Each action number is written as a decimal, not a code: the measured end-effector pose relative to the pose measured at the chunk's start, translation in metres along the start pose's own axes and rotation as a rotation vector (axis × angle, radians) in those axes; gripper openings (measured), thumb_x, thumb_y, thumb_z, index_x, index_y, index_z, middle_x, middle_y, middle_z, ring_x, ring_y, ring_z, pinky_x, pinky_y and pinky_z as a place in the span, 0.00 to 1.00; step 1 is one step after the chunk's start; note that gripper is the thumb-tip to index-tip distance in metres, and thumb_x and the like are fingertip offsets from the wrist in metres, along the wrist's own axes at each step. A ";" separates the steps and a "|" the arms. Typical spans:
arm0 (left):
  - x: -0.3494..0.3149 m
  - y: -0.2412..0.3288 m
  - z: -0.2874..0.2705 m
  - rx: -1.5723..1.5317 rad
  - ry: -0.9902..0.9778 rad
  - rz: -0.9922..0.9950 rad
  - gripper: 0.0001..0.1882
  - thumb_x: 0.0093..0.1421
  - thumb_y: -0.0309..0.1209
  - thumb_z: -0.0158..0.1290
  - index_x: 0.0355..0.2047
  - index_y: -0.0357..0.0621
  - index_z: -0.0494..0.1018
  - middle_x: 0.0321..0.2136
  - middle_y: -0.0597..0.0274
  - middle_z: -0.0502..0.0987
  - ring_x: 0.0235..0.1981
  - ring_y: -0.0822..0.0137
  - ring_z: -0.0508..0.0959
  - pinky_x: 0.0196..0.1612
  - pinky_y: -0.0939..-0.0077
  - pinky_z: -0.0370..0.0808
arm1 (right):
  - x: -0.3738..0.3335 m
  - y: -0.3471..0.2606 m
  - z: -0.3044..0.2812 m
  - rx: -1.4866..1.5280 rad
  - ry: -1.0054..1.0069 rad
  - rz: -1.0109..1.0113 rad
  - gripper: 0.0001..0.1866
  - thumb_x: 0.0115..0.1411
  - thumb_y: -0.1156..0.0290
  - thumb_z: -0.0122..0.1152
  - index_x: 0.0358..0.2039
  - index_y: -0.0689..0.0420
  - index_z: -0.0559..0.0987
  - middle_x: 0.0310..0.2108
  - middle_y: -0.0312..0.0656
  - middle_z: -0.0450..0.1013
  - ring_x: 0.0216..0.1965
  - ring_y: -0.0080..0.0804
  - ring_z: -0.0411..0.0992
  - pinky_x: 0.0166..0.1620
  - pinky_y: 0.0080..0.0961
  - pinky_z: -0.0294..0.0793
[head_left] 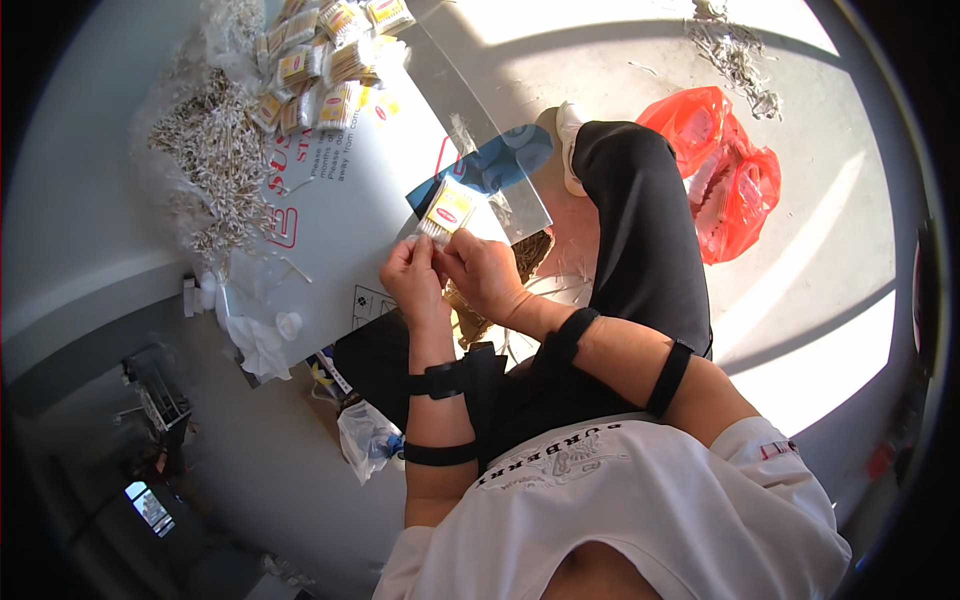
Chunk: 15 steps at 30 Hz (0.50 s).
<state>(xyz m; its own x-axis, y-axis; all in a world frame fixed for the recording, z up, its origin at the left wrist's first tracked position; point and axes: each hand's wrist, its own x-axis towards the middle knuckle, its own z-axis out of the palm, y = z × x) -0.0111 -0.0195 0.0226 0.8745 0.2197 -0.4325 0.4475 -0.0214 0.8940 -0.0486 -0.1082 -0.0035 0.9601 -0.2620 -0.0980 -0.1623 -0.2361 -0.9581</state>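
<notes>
Both my hands meet over the near edge of the white board, pinching the near end of a small clear packet of cotton swabs (447,208) with a yellow and white label. My left hand (414,282) is closed, its thumb and fingertips pressed on the packet's plastic. Beside it, my right hand (486,274) is closed too, with bent fingers at the same end. The packet points away from me. Exactly how the fingertips grip the plastic is partly hidden.
Loose cotton swabs (215,150) spill from a clear bag on the white board (350,220). Filled swab packets (335,65) are heaped at the board's far end. Crumpled clear plastic (262,340) lies at its left edge. A red plastic bag (745,200) sits on the floor, right.
</notes>
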 end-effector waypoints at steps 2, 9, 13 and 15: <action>-0.001 -0.001 -0.002 -0.064 0.033 0.081 0.10 0.62 0.23 0.49 0.22 0.38 0.69 0.19 0.66 0.72 0.17 0.78 0.65 0.20 0.85 0.63 | 0.001 0.002 0.000 0.128 -0.031 -0.164 0.13 0.57 0.64 0.59 0.26 0.60 0.69 0.19 0.51 0.72 0.22 0.49 0.73 0.27 0.41 0.72; -0.001 0.013 -0.026 -0.236 -0.156 0.337 0.07 0.62 0.22 0.48 0.26 0.38 0.69 0.24 0.64 0.73 0.25 0.74 0.69 0.33 0.81 0.69 | 0.017 -0.027 -0.025 0.820 -0.004 0.473 0.14 0.57 0.63 0.67 0.31 0.56 0.71 0.28 0.32 0.72 0.28 0.17 0.70 0.31 0.16 0.69; -0.018 0.030 -0.033 -0.234 -0.276 0.430 0.05 0.63 0.22 0.49 0.29 0.39 0.70 0.28 0.64 0.73 0.29 0.74 0.70 0.35 0.80 0.69 | 0.038 -0.039 -0.036 1.299 -0.165 0.494 0.10 0.51 0.70 0.71 0.29 0.59 0.77 0.26 0.35 0.74 0.26 0.16 0.66 0.31 0.17 0.67; -0.023 0.037 -0.044 -0.172 -0.305 0.524 0.04 0.63 0.23 0.49 0.30 0.39 0.70 0.31 0.66 0.72 0.33 0.74 0.71 0.39 0.79 0.69 | 0.033 -0.052 -0.041 1.218 -0.266 0.385 0.11 0.55 0.71 0.67 0.38 0.60 0.79 0.34 0.36 0.77 0.33 0.21 0.73 0.39 0.19 0.71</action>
<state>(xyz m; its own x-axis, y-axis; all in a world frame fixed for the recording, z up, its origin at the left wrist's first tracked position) -0.0231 0.0175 0.0706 0.9949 -0.0659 0.0770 -0.0693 0.1122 0.9913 -0.0181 -0.1425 0.0541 0.9365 0.1028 -0.3352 -0.2608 0.8431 -0.4702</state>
